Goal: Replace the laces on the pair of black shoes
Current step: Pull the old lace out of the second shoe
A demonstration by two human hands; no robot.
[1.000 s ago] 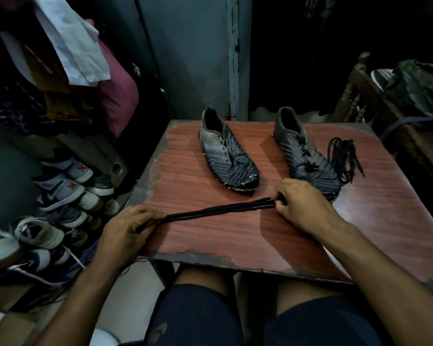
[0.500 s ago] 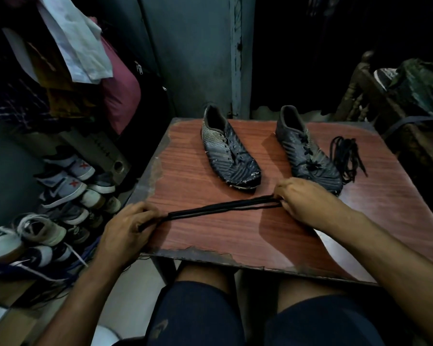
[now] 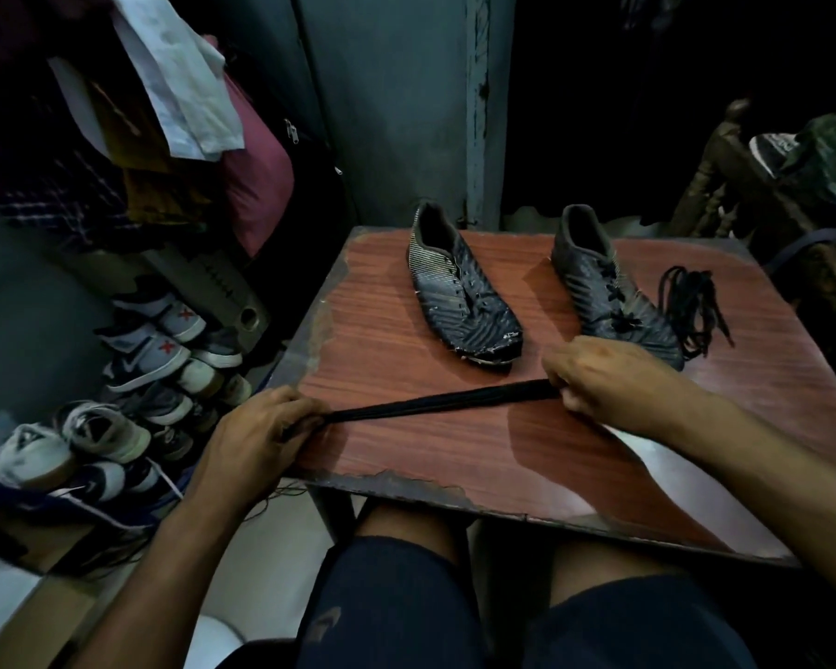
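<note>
My left hand [image 3: 257, 439] and right hand [image 3: 604, 379] each pinch an end of the black lace [image 3: 435, 404], stretched taut. Both shoes [image 3: 459, 294] stand at twelve o'clock on the table [image 3: 406, 456].

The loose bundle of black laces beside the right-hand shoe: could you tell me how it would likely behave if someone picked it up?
The loose bundle of laces would probably sag and dangle, since its strands already sprawl in limp loops on the table. It looks light, being thin cord. Strands may snag or trail, as several ends splay outward.
</note>
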